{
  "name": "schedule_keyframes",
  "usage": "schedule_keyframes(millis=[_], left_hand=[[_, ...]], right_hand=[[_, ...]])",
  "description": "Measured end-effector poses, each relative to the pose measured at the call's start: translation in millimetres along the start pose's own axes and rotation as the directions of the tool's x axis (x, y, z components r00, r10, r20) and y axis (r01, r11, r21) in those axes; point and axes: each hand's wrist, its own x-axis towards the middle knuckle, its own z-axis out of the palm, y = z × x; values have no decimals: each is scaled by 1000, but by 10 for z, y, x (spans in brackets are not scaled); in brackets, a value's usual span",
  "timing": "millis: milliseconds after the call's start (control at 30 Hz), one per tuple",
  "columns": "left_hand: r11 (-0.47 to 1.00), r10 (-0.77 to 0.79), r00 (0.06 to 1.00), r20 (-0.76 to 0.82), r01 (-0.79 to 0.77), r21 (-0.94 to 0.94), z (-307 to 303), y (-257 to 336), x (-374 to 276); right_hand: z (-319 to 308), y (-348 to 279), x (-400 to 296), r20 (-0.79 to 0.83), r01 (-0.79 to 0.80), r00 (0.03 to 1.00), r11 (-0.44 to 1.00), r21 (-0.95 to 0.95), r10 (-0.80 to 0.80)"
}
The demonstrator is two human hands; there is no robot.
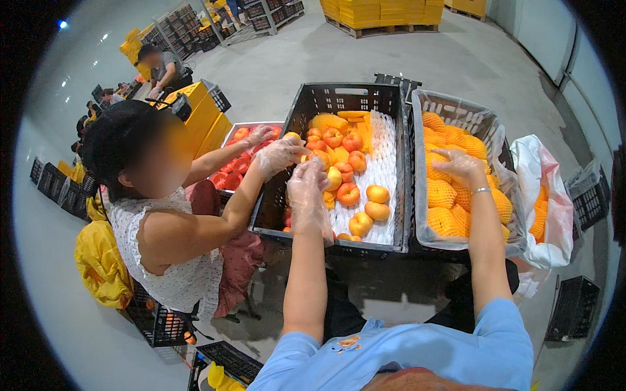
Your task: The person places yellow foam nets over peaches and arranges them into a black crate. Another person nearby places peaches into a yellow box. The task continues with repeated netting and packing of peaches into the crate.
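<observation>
My left hand [309,188], in a clear plastic glove, reaches over the near left part of a black plastic crate [403,205]. Its fingers are curled close to the yellow-red peaches [348,194]; whether they grip one is hidden. White foam netting [384,166] lines the crate under the loose fruit. My right hand [459,167], with a bracelet at the wrist, is over a second crate lined with clear plastic [452,105]. Its thumb and fingers are apart above fruit in orange foam nets [440,194]; contact is unclear.
At left, a co-worker's gloved hand [279,157] reaches into the black crate. Beyond the co-worker's arms is a box of fruit in red nets [234,168]. A white sack [552,205] stands right of the lined crate. Yellow boxes [384,14] on a pallet stand farther off.
</observation>
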Motion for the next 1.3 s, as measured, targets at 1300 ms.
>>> schedule_keyframes(millis=[1300], left_hand=[[-267, -205, 897, 392, -437, 859, 50, -767, 1108]], right_hand=[[169, -536, -88, -563, 674, 530, 718, -176, -635]])
